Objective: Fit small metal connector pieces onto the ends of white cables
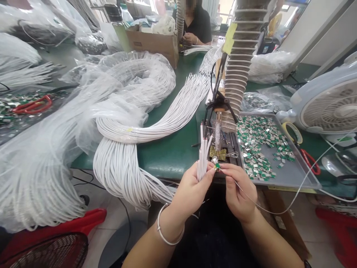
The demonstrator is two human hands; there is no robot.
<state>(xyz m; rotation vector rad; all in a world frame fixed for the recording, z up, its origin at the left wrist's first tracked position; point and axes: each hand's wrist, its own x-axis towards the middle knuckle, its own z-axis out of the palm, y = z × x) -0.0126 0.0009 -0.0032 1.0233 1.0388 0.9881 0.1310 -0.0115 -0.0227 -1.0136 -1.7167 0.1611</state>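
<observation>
My left hand (192,188) is closed around a bunch of white cables (203,158), whose ends point up. At its fingertips, a small green circuit board with a metal connector (217,166) sits just under the tip of an upright soldering iron (218,130). My right hand (240,191) pinches a thin wire that looks like solder wire (279,213), close to the board. That wire loops away to the right. Fingers partly hide where cable and board meet. More loose white cables (122,167) hang over the table's front edge at left.
A grey tray (304,178) of small green-and-metal boards lies at right, beside red scissors (310,162), yellow tape (292,133) and a fan (334,104). A ribbed hose (240,56) rises behind the iron. Bagged cables (119,82) cover the left. Opposite sits another person (196,26).
</observation>
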